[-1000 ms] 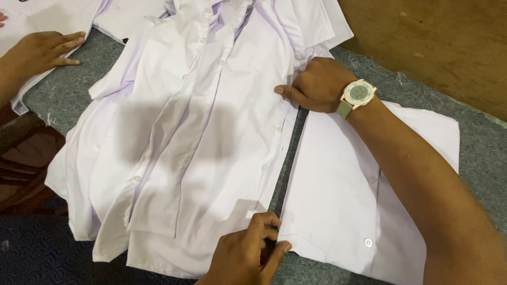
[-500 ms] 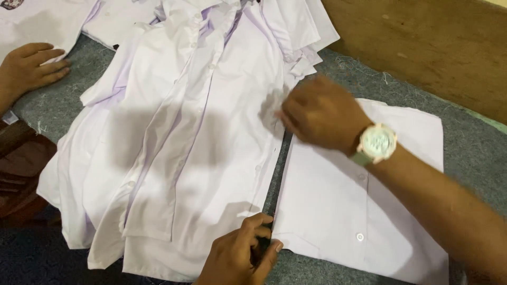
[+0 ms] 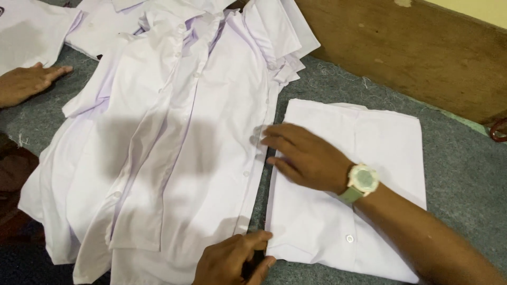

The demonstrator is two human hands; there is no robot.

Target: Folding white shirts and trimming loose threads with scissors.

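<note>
three hands [image 3: 306, 158], one folded shirt [image 3: 369, 158], one watch [image 3: 362, 179]

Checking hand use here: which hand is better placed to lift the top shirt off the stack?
Probably the left hand: it rests at the stack's near hem edge. The right hand lies flat on the folded shirt, fingertips only at the stack's side edge.
</note>
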